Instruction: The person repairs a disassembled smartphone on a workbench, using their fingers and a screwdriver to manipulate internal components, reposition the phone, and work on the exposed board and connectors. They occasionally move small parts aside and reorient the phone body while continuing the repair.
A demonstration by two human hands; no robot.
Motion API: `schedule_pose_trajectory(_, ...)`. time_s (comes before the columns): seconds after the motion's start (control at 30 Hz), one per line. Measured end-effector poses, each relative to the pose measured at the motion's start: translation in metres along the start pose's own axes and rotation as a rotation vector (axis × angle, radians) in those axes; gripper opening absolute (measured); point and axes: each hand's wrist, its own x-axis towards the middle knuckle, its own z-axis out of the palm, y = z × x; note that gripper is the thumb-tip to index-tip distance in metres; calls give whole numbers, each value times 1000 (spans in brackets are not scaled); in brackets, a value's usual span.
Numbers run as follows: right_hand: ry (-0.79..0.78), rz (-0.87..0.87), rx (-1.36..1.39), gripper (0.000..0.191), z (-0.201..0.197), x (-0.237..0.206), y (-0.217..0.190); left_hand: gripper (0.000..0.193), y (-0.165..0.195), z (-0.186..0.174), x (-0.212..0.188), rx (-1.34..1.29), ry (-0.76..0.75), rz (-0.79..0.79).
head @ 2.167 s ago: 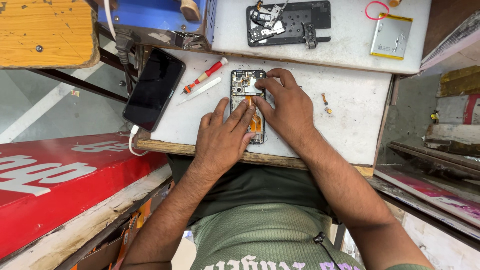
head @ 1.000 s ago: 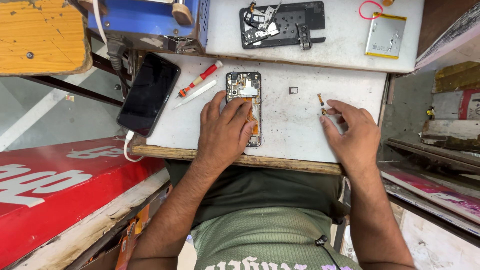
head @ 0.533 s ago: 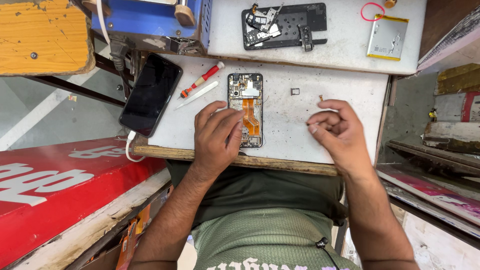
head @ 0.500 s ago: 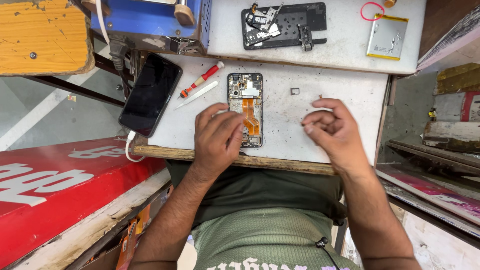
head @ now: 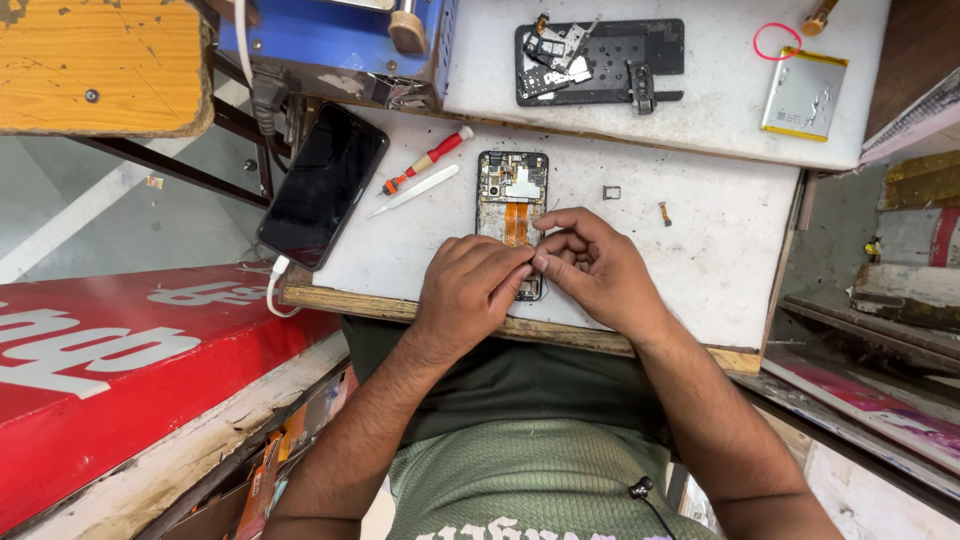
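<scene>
At the near edge of the white tabletop [head: 700, 250], an opened smartphone [head: 512, 195] is lain flat, its back cover off, with dark circuitry, a silver shield and an orange flex strip exposed. Its lower half is covered by the left hand [head: 470, 290], curled and pressed onto it, and the right hand [head: 590, 262], whose fingertips are pinched at its lower edge; whether anything is gripped cannot be told. Beyond, a red-handled screwdriver [head: 428, 160] and white pry tool [head: 412, 190] are seen.
</scene>
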Motion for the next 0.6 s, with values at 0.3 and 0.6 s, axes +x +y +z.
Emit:
schedule_pose_trajectory(0.3, 103, -30, -52, 35, 8, 1, 9, 15, -18, -12, 12, 6, 101, -90)
schedule_pose_trajectory(0.6, 176, -186, -566, 24, 23, -5, -1, 23, -49, -16, 46, 157, 54, -193)
